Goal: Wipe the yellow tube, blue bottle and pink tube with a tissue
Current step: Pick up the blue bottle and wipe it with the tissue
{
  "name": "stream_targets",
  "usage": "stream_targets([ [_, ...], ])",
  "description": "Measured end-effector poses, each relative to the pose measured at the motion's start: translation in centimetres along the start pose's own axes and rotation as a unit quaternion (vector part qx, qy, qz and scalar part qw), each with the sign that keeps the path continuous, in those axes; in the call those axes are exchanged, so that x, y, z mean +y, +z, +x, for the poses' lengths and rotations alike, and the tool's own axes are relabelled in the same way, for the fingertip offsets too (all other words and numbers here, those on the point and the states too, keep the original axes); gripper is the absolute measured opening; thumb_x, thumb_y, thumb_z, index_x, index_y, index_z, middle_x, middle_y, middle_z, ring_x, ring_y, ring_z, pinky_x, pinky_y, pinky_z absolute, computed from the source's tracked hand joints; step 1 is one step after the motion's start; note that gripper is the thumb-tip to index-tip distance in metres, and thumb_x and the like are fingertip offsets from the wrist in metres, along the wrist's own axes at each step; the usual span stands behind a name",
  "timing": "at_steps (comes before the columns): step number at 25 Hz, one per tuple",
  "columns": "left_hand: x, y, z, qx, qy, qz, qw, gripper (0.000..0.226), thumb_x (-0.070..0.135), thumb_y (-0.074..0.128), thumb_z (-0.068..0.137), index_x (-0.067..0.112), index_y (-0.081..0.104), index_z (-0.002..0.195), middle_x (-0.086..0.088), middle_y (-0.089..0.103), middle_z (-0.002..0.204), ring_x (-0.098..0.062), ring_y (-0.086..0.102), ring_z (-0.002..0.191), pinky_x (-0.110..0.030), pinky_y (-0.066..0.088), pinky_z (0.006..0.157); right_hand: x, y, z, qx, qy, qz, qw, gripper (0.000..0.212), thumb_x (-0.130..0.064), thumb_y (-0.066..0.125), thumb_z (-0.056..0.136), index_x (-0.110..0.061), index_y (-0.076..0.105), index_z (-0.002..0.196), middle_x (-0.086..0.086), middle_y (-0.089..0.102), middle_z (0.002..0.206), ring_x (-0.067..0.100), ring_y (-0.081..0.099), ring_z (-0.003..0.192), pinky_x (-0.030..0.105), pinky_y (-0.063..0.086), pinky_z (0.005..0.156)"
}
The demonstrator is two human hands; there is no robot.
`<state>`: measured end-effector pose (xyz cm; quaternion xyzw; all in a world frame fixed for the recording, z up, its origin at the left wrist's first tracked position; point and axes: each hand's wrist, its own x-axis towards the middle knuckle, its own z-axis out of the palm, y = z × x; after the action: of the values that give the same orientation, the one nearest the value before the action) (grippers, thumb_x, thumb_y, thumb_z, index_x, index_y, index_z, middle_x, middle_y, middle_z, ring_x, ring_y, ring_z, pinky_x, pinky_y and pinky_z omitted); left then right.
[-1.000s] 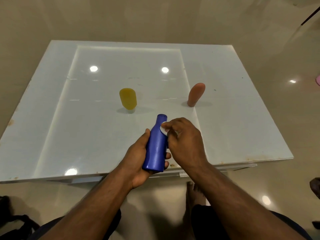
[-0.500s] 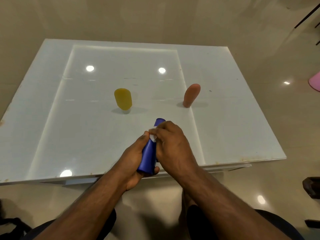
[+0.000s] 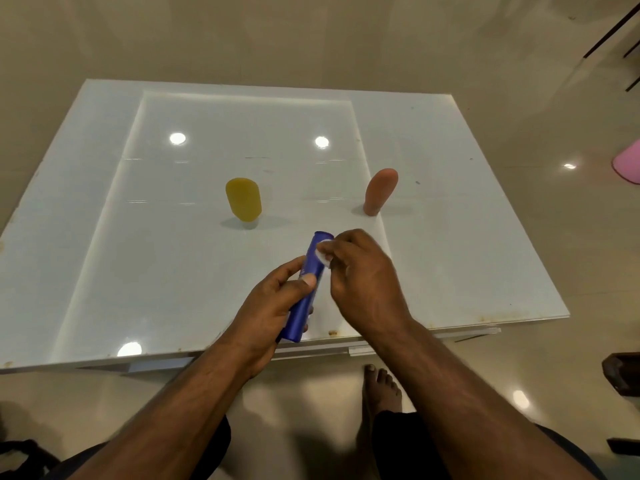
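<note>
My left hand [image 3: 277, 303] grips the blue bottle [image 3: 306, 292] around its lower half, holding it tilted above the table's near edge with its cap end pointing away from me. My right hand [image 3: 360, 275] pinches a small white tissue [image 3: 323, 252] and presses it against the bottle's upper part near the neck. The yellow tube [image 3: 243, 199] stands upright on the table to the left, behind the hands. To the right stands the pink tube [image 3: 380, 190], leaning slightly. Both tubes are apart from my hands.
The white glossy table [image 3: 138, 271] has a raised inner panel and its near edge lies just under my wrists. My bare foot [image 3: 381, 386] is on the floor below. A pink object [image 3: 628, 164] lies on the floor at far right, and a dark object [image 3: 623, 372] lower right.
The bottle has tilted and turned a little in my left hand. My right hand has slid the tissue from the bottle's body up towards its neck.
</note>
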<state>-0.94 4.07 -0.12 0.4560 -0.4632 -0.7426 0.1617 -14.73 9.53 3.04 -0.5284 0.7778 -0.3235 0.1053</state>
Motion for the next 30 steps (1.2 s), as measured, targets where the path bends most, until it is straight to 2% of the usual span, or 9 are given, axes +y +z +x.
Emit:
stream_targets([
  [7, 0.2, -0.3, 0.4, 0.046, 0.058, 0.120, 0.990, 0.053, 0.031, 0.079, 0.075, 0.037, 0.048, 0.118, 0.002, 0.065, 0.115, -0.022, 0.068, 0.092, -0.029, 0.059, 0.075, -1.2, 0.3, -0.6, -0.046, -0.051, -0.005, 0.998, 0.033, -0.011, 0.074, 0.077, -0.005, 0.067, 0.108, 0.012, 0.064, 0.106, 0.025, 0.060, 0.096, 0.035, 0.052, 0.085],
  [10, 0.0, -0.3, 0.3, 0.005, 0.028, 0.070, 0.997, 0.068, 0.034, 0.084, 0.065, 0.036, 0.051, 0.124, -0.003, 0.066, 0.118, -0.033, 0.071, 0.096, -0.050, 0.061, 0.081, 0.1, -0.5, 0.4, 0.013, -0.005, -0.005, 1.000, 0.029, -0.013, 0.071, 0.080, -0.004, 0.066, 0.108, 0.013, 0.064, 0.105, 0.026, 0.062, 0.095, 0.027, 0.046, 0.082],
  [13, -0.2, -0.4, 0.3, -0.021, 0.007, -0.028, 0.999, 0.063, 0.013, 0.084, 0.071, 0.035, 0.057, 0.124, -0.009, 0.070, 0.116, -0.038, 0.073, 0.093, -0.062, 0.058, 0.079, -0.6, 0.1, -0.1, -0.003, -0.021, -0.017, 1.000, 0.031, -0.011, 0.075, 0.076, -0.003, 0.068, 0.105, 0.013, 0.064, 0.102, 0.027, 0.061, 0.092, 0.031, 0.051, 0.081],
  [16, -0.3, -0.4, 0.5, 0.007, 0.044, 0.033, 0.998, 0.059, 0.002, 0.078, 0.079, 0.038, 0.057, 0.120, -0.008, 0.072, 0.112, -0.029, 0.074, 0.084, -0.051, 0.063, 0.072, -1.4, 1.3, -1.3, -0.057, -0.098, -0.058, 0.992, 0.042, -0.006, 0.086, 0.058, -0.004, 0.071, 0.098, 0.013, 0.067, 0.095, 0.032, 0.061, 0.087, 0.041, 0.056, 0.075],
  [18, -0.2, -0.3, 0.5, 0.013, 0.061, 0.074, 0.995, 0.061, 0.008, 0.080, 0.079, 0.035, 0.053, 0.126, -0.006, 0.068, 0.114, -0.025, 0.074, 0.083, -0.038, 0.063, 0.066, -0.6, 0.8, -0.5, -0.041, -0.066, -0.039, 0.996, 0.038, -0.008, 0.083, 0.066, -0.003, 0.069, 0.101, 0.014, 0.066, 0.098, 0.031, 0.062, 0.089, 0.041, 0.055, 0.079],
  [20, -0.4, -0.1, 0.6, 0.008, 0.061, 0.100, 0.993, 0.067, 0.014, 0.082, 0.078, 0.031, 0.049, 0.135, -0.007, 0.064, 0.120, -0.032, 0.072, 0.091, -0.041, 0.064, 0.073, 0.0, 0.0, 0.1, 0.002, -0.013, -0.014, 1.000, 0.027, -0.010, 0.074, 0.077, -0.003, 0.068, 0.103, 0.016, 0.065, 0.100, 0.030, 0.063, 0.091, 0.042, 0.054, 0.083],
  [26, -0.2, -0.3, 0.5, 0.030, 0.091, 0.135, 0.986, 0.066, 0.005, 0.075, 0.083, 0.026, 0.048, 0.139, 0.000, 0.063, 0.123, -0.019, 0.068, 0.090, -0.021, 0.060, 0.069, -1.6, 1.0, -1.2, -0.015, -0.099, -0.021, 0.995, 0.023, 0.005, 0.061, 0.077, -0.004, 0.069, 0.097, 0.012, 0.062, 0.093, 0.029, 0.057, 0.085, 0.041, 0.051, 0.072],
  [28, -0.1, -0.3, 0.4, 0.027, 0.094, 0.140, 0.985, 0.068, 0.010, 0.078, 0.082, 0.031, 0.047, 0.139, 0.004, 0.060, 0.124, -0.020, 0.066, 0.098, -0.022, 0.060, 0.070, -0.8, 0.4, -0.6, 0.016, -0.081, -0.022, 0.996, 0.020, -0.003, 0.066, 0.081, -0.007, 0.068, 0.100, 0.009, 0.063, 0.097, 0.023, 0.059, 0.089, 0.035, 0.053, 0.077],
  [30, 0.0, -0.2, 0.1, 0.020, 0.104, 0.167, 0.980, 0.068, 0.016, 0.080, 0.082, 0.035, 0.045, 0.137, 0.008, 0.058, 0.125, -0.018, 0.063, 0.102, -0.020, 0.059, 0.071, 0.0, -0.5, 0.1, 0.070, -0.036, -0.007, 0.997, 0.018, -0.009, 0.066, 0.085, -0.011, 0.069, 0.102, 0.001, 0.063, 0.099, 0.011, 0.057, 0.090, 0.016, 0.047, 0.084],
])
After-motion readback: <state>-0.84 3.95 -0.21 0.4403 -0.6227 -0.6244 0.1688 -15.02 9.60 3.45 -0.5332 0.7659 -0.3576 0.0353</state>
